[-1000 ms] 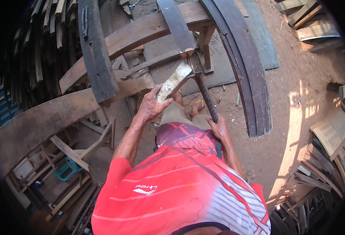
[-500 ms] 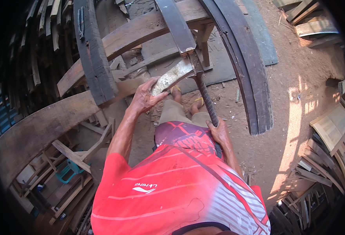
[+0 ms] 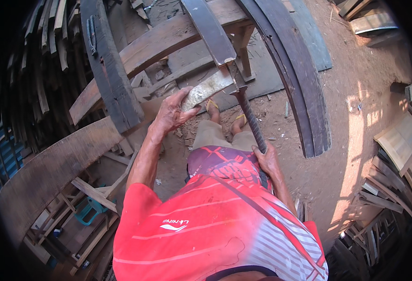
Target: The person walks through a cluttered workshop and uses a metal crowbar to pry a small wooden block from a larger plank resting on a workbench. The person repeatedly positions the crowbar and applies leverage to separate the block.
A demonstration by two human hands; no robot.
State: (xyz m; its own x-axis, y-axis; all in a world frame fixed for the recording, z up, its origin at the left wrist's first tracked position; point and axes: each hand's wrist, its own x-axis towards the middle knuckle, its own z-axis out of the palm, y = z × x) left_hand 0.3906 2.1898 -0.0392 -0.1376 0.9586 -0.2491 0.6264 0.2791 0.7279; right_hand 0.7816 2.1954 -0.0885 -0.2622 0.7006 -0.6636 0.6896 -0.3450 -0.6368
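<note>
My left hand point(image 3: 172, 111) is closed around one end of a pale, mottled block point(image 3: 208, 89), thumb below and fingers over the top. The block's other end sits just under the near end of a dark plank point(image 3: 209, 32). In my right hand point(image 3: 267, 159) is the lower end of a ribbed metal bar point(image 3: 250, 114), held close to my right hip. Slanting up and left, the bar has a wider upper end beside the block's far end. Whether bar and block touch there, I cannot tell.
Curved dark planks point(image 3: 295, 75) rest at the right of the wooden support beam point(image 3: 159, 44). A weathered beam point(image 3: 110, 70) lies at left, with a curved board point(image 3: 58, 173) below it. Stacked timber fills the far left; wood offcuts point(image 3: 397, 140) pile at right. A teal stool point(image 3: 90, 210) stands lower left.
The view has shifted slightly. Both hands keep their grips, and the block and bar stay in nearly the same place at the plank's end.
</note>
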